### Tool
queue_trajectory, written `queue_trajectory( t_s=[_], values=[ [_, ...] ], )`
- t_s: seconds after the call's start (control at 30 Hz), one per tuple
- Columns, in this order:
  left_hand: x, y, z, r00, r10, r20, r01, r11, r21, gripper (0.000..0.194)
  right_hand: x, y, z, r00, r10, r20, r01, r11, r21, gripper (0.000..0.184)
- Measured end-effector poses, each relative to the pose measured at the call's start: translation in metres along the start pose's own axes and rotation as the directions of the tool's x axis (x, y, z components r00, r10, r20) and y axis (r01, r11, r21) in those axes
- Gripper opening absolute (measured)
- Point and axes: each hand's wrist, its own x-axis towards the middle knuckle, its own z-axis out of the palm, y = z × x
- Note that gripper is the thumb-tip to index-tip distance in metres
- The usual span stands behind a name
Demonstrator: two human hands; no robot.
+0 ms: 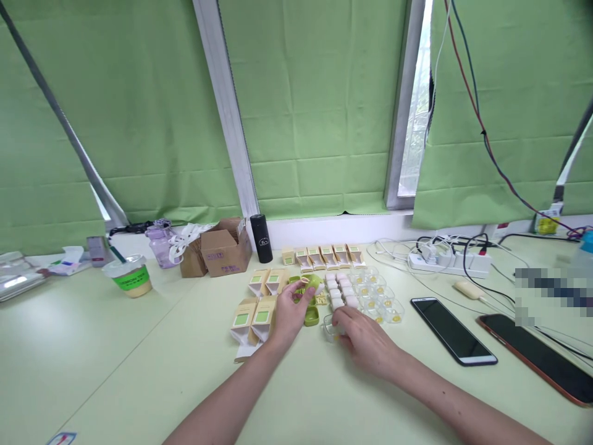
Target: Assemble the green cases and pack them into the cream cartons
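Left hand (290,318) pinching a small green piece (315,283), right hand's (367,341) fingers pinching a clear container (330,330) above the table (152,352)

Your one view is taken from your own head, facing forward and tilted down over the counter (152,364), which fills the lower part of the frame, while green blinds (319,105) take up the upper half. It sits above and behind the work, near it: your forearms (231,395) come in large from the bottom edge, and your left hand (293,309) and right hand (364,340) show smaller, below the middle. You look out wide, and the window posts (227,105) draw together downward.
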Motion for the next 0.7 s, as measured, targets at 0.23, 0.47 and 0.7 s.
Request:
queue_trajectory(
  t_s=[0.23,0.47,0.7],
  values=[
    [-0.002,0.004,0.001,0.999,-0.024,-0.029,0.023,1.000,-0.018,0.066,0.004,0.014,0.012,0.978,0.206,0.025,-0.196,0.878,0.437,0.050],
    [-0.003,0.015,0.003,0.997,-0.051,-0.059,0.042,0.988,-0.152,0.068,0.051,0.022,-0.019,0.928,0.370,-0.038,-0.043,0.208,0.977,0.050],
    [-0.003,0.023,0.003,0.994,-0.059,-0.088,0.046,0.989,-0.144,0.068,0.070,0.016,-0.008,0.931,0.344,0.121,0.038,-0.421,0.906,0.020]
  ],
)
